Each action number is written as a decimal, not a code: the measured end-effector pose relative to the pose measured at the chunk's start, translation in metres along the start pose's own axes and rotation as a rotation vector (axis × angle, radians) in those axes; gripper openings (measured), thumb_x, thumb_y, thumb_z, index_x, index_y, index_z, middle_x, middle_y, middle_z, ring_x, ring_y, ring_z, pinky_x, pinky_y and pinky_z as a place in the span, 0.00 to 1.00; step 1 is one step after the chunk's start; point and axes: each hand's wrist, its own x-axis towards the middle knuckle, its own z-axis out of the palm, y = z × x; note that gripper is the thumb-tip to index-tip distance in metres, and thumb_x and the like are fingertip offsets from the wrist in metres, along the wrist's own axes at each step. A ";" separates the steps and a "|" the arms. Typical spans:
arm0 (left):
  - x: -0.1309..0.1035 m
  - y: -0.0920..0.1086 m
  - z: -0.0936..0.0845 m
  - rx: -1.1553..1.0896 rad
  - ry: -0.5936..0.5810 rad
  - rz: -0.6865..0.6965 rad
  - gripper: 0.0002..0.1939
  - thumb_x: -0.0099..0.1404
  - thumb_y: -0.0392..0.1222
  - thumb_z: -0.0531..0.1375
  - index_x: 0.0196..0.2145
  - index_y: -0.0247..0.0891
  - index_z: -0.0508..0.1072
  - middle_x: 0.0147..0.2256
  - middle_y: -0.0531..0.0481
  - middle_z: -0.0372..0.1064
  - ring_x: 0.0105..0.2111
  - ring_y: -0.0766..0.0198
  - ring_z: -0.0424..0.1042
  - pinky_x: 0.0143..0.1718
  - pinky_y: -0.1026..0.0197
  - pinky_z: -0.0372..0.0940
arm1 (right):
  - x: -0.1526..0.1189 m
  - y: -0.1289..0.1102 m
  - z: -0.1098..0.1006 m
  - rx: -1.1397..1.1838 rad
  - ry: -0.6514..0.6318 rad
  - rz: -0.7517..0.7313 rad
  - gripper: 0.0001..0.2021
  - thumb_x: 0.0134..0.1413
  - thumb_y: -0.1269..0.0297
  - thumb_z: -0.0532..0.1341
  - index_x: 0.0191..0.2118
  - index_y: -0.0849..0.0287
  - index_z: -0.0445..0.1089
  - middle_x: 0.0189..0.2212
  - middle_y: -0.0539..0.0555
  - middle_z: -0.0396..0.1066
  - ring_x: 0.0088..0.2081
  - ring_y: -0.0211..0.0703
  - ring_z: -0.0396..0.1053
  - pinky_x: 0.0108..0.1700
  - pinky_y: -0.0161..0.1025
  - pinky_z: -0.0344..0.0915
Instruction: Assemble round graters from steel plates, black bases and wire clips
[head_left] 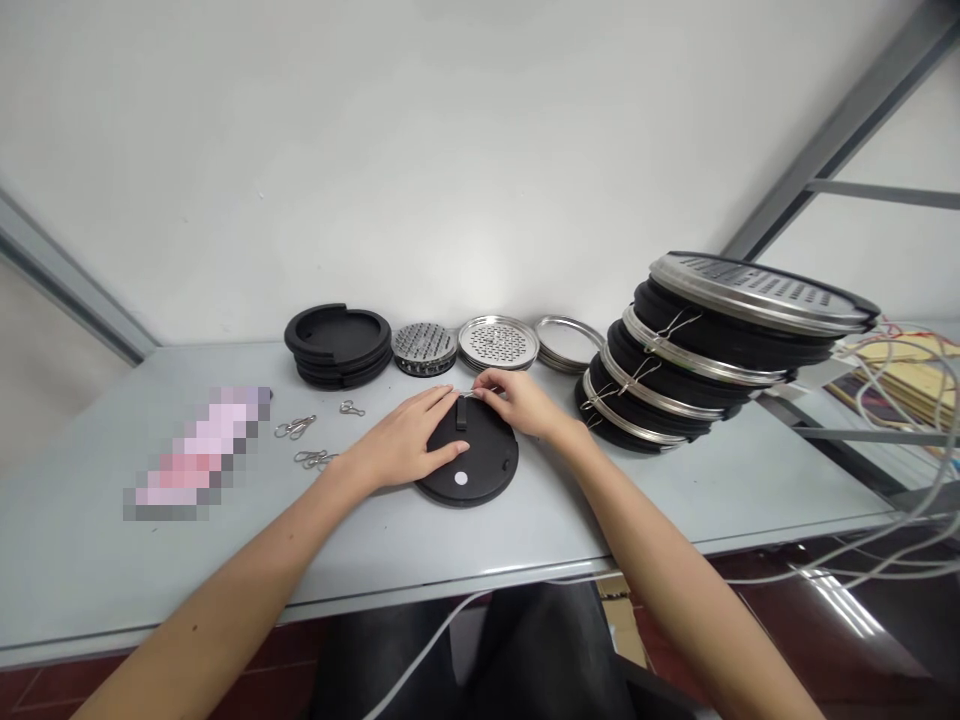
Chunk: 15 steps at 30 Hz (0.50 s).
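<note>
Near the front middle of the pale table [675, 500], a flat black disc [480, 465] lies face down with a small white dot on it and a short raised tab near its far edge. The left hand [409, 440] lies flat and open on the disc's left half, palm down, fingers spread toward the tab, pressing the disc to the table. The right hand [517, 398] is at the far rim, its fingertips pinched together on a thin wire clip [471, 393] just at the tab.

The disc looks like foam or rubber: light, matte, a little yielding, unlikely to slip under a palm and in no danger of breaking. Judging by its thin edge, it would flex if lifted by one side, so a flat palm on top or a grasp across the rim with both hands suits it best. The wire clip seems springy, stiff and small, and is best taken in a fingertip pinch close to its bend.

To the left lie more loose wire clips [296, 428]. Behind stand a stack of black rings [337, 345], perforated metal plates [499, 342] and metal hoops [570, 343]. To the right leans a tall stack of finished discs [705, 360] bound with wire.
</note>
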 end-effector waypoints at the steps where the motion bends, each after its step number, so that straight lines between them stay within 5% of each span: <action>1: 0.000 0.000 0.000 -0.001 0.010 0.008 0.34 0.68 0.57 0.53 0.65 0.38 0.55 0.66 0.41 0.52 0.64 0.50 0.55 0.64 0.50 0.52 | 0.000 -0.001 0.000 0.006 0.004 -0.005 0.07 0.60 0.69 0.56 0.37 0.61 0.71 0.33 0.54 0.75 0.34 0.41 0.69 0.38 0.37 0.64; 8: -0.001 -0.001 0.000 0.000 -0.007 0.012 0.35 0.67 0.60 0.54 0.65 0.40 0.57 0.66 0.41 0.52 0.64 0.48 0.55 0.64 0.48 0.53 | 0.001 -0.001 0.000 0.023 0.066 -0.024 0.07 0.60 0.68 0.56 0.38 0.60 0.73 0.34 0.54 0.76 0.35 0.41 0.70 0.38 0.36 0.64; 15: -0.003 0.003 -0.007 -0.041 -0.118 0.090 0.50 0.54 0.67 0.63 0.67 0.42 0.54 0.68 0.39 0.46 0.66 0.42 0.49 0.64 0.42 0.50 | 0.001 0.001 0.000 -0.015 0.059 -0.021 0.08 0.59 0.68 0.58 0.39 0.60 0.74 0.35 0.54 0.77 0.35 0.41 0.71 0.39 0.37 0.65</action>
